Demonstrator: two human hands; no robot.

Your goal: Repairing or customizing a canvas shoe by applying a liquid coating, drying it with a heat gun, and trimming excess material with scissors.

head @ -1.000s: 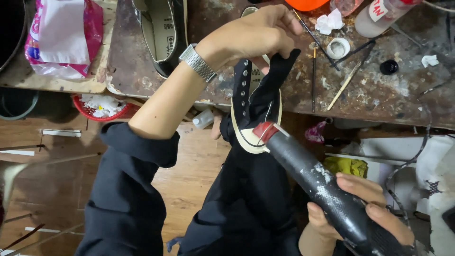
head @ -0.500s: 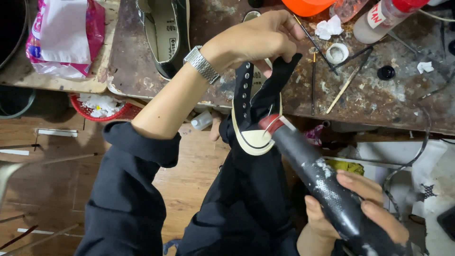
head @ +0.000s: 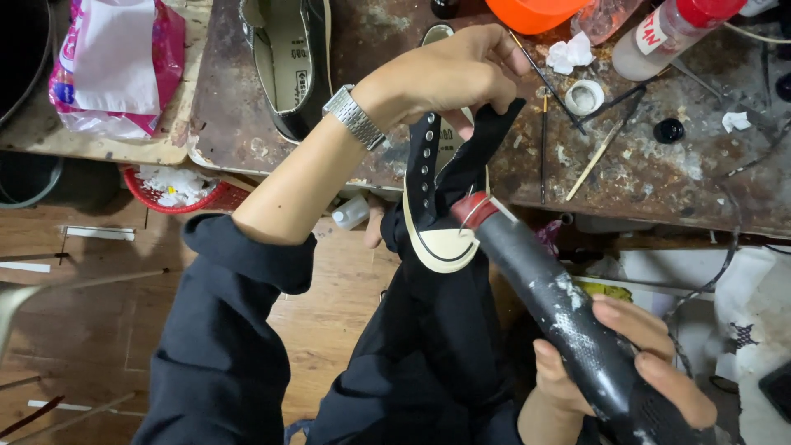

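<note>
The left hand point(head: 453, 78) pinches the tongue of a black canvas sneaker point(head: 445, 198), toe cap pointing to six o'clock. The right hand point(head: 618, 363), at five o'clock, grips a black heat gun point(head: 552, 305), its red nozzle touching the sneaker's side.

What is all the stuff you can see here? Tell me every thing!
black sneaker: 1, black with cream toe and sole, held up at the bench edge
heat tool: 1, black with red tip, nozzle at the sneaker's toe
second shoe: 1, dark with pale insole, on the bench
workbench: 1, brown, stained, across the top
plastic bag: 1, pink and white, top left
bottle: 1, clear with red cap, top right
orange container: 1, top edge
red basket: 1, under the bench
wristwatch: 1, silver, left wrist
left hand: grips the sneaker's upper
right hand: grips the heat tool
</note>
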